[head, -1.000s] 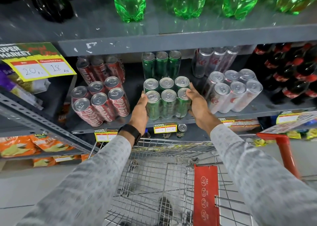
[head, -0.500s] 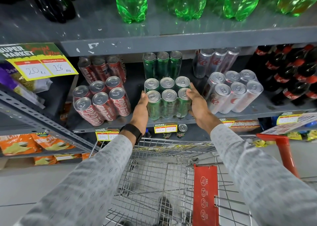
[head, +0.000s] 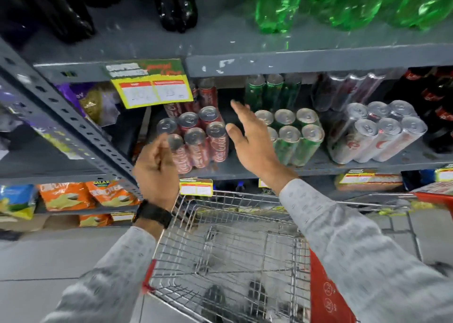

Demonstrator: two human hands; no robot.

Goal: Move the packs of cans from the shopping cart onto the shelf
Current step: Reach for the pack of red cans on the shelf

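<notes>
Three wrapped packs of cans stand on the grey shelf (head: 318, 169): a red pack (head: 196, 141) on the left, a green pack (head: 296, 136) in the middle, a silver pack (head: 377, 133) on the right. My right hand (head: 247, 138) is open with fingers spread, held in front of the gap between the red and green packs, touching neither. My left hand (head: 157, 168) hangs loosely curled in front of the red pack's left side, holding nothing. The wire shopping cart (head: 232, 249) below me has no packs in it.
More cans stand behind the packs. Green bottles (head: 343, 1) and dark bottles (head: 73, 8) fill the shelf above. Dark cola bottles (head: 438, 106) stand at the right. A slanted metal upright (head: 73, 126) crosses at the left, with orange snack bags (head: 85, 195) below. A yellow price sign (head: 152, 87) hangs from the upper shelf.
Both hands have let go of the green pack, which stays on the shelf. They have pulled back and moved left, and my view has swung to the left.
</notes>
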